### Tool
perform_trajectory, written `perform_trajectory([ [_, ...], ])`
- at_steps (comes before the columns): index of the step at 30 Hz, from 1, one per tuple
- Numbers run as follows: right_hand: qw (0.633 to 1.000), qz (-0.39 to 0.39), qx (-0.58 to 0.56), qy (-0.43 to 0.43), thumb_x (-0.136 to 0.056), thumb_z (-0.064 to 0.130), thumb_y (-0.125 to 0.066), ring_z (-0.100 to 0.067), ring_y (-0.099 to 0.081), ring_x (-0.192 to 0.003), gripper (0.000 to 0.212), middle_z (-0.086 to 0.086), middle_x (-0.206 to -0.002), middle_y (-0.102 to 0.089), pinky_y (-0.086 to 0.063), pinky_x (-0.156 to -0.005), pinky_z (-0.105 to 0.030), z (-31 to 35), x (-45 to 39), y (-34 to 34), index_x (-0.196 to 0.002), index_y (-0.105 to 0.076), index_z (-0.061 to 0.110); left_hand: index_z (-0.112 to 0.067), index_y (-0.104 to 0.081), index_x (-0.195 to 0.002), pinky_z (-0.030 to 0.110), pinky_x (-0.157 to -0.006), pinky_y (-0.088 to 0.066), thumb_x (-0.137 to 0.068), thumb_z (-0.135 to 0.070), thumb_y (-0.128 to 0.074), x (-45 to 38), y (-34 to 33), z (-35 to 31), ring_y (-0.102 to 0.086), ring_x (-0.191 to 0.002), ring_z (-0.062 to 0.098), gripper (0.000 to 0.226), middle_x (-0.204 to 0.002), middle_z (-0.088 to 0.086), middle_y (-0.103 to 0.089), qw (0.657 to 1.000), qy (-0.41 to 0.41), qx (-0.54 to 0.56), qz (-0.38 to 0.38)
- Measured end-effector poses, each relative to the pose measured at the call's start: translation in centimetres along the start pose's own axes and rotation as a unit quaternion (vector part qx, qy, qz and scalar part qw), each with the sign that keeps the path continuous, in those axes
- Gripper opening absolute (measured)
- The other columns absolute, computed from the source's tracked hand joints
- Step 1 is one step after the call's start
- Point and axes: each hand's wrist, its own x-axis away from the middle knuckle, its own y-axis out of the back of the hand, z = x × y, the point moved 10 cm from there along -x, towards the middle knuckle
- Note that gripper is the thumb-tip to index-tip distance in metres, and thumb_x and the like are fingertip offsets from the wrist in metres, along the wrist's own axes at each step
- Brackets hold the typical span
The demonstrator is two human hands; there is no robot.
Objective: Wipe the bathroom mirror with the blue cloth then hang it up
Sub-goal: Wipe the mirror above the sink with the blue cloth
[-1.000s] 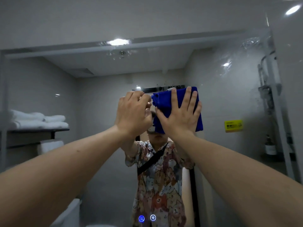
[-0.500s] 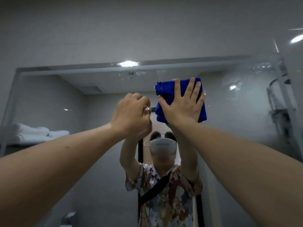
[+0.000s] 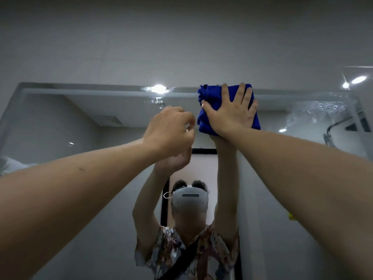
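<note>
Wiping step, hanging not yet begun. Left hand point(image 3: 169, 132) at frame centre, fingers curled, holding nothing visible. Right hand point(image 3: 232, 114), fingers spread flat, presses the folded blue cloth point(image 3: 205, 118) against the mirror point(image 3: 60, 122) at its top edge, upper right of centre. Next move calls for a firm sweep along that edge or downward.

Dim, grey, cool-toned overall. Light comes from ceiling spots: one reflected in the mirror point(image 3: 60, 122) as a blown-out ceiling light point(image 3: 158, 88) with glare and smear around it, two more bright spots point(image 3: 358, 79) upper right. Speckled sheen on glass at right, near the top edge. Wide-angle distortion: mirror frame bows, forearms balloon at lower corners. Soft focus throughout, wall grainy. Blue cloth point(image 3: 205, 118) saturated, folds readable. Reflected face blurred.
</note>
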Motion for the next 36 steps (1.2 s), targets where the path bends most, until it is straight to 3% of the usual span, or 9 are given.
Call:
perform_trajectory([
  [10, 1.0, -0.005, -0.003, 0.027, -0.092, 0.083, -0.021, -0.034, 0.008, -0.158, 0.091, -0.015, -0.172, 0.004, 0.0, -0.126, -0.054, -1.1, -0.9, 0.5, -0.164, -0.007, 0.031, -0.025, -0.07, -0.105, 0.031, -0.073, -0.043, -0.092, -0.03, -0.051, -0.1, -1.2, -2.1, -0.055, -0.094, 0.017, 0.024, -0.096, -0.004, -0.065, 1.0, 0.014, -0.009, 0.027],
  [24, 0.999, -0.007, -0.014, 0.045, -0.093, 0.08, -0.022, -0.032, 0.009, -0.159, 0.089, -0.014, -0.172, 0.005, 0.003, -0.127, -0.052, -12.3, -2.5, 2.1, -0.165, -0.007, 0.029, -0.026, -0.069, -0.102, 0.028, -0.074, -0.039, -0.093, -0.03, -0.054, -2.0, -6.7, -12.9, -0.05, -0.088, 0.013, 0.019, -0.088, -0.009, -0.059, 1.0, 0.002, -0.011, 0.022],
  [36, 0.999, -0.002, -0.018, 0.041, -0.094, 0.079, -0.024, -0.036, 0.01, -0.158, 0.09, -0.018, -0.172, 0.006, 0.005, -0.126, -0.054, -15.3, 0.2, 1.9, -0.165, -0.006, 0.026, -0.021, -0.07, -0.099, 0.03, -0.073, -0.041, -0.094, -0.028, -0.049, -1.8, -7.9, -17.1, -0.052, -0.085, 0.017, 0.022, -0.085, -0.004, -0.06, 1.0, 0.011, 0.0, 0.004],
])
